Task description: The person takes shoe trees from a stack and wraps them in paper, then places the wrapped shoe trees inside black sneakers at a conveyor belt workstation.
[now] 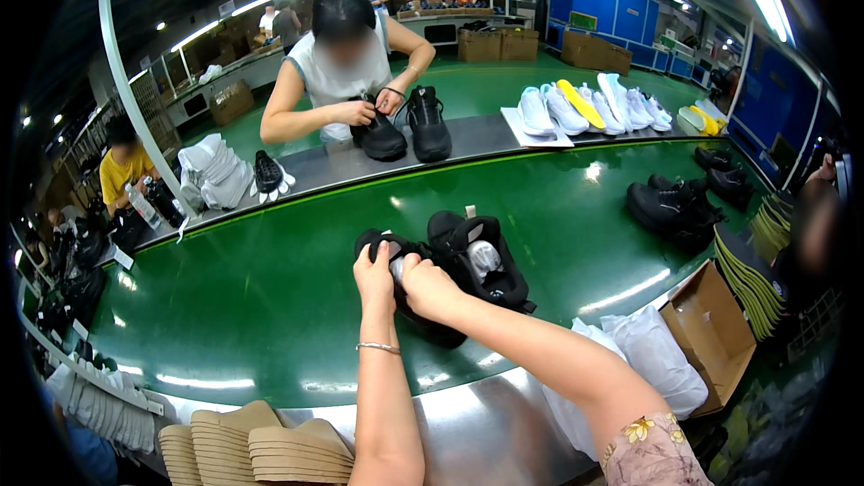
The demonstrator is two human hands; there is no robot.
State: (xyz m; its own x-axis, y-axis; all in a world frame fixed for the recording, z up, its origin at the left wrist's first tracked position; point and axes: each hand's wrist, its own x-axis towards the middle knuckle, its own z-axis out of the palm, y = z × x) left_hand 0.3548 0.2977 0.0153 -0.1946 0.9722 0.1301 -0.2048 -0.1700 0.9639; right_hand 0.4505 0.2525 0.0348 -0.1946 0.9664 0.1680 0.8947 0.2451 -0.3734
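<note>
A pair of black shoes rests on the green belt in front of me. My left hand is closed on the upper of the left black shoe, thumb along its tongue. My right hand is closed at that shoe's opening, fingers bent inward. A whitish patch shows between my hands; what the right fingers hold is hidden. Beside it, untouched, lies the other black shoe, with a wad of white paper inside.
Across the green belt, a co-worker handles black shoes. White shoes line the far ledge. More black shoes lie right, near stacked insoles, a cardboard box and white wrapped bundles. Tan insoles are stacked near left.
</note>
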